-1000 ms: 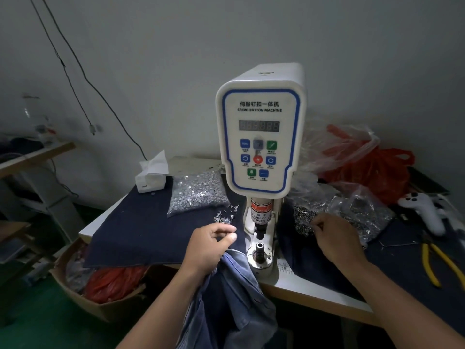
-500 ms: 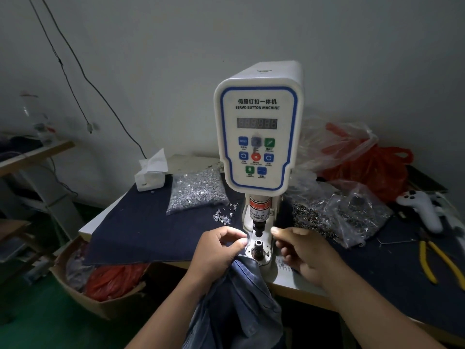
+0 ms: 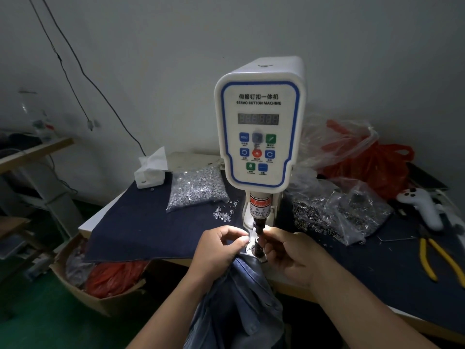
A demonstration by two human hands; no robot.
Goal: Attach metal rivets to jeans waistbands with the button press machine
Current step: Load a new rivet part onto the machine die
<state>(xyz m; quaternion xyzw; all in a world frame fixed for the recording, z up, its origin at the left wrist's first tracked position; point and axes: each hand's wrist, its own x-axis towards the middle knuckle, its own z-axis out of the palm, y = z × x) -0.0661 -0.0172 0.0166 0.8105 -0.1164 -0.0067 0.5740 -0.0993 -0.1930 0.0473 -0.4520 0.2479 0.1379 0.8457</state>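
Both hands had closed in since a second before. The right hand (image 3: 289, 258) pinched something tiny at the press post (image 3: 259, 245); the left hand (image 3: 219, 248) gripped the jeans (image 3: 239, 298), hanging just below both. No rivet looked pressed yet. Beyond the left hand lay a bag of rivets (image 3: 196, 190).

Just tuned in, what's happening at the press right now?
A person is working at the button machine. The left hand pinches the jeans at the waistband, just left of the lower die. The right hand has its fingers at the punch above the die; whether they hold a rivet cannot be seen. The waistband is not yet over the die.
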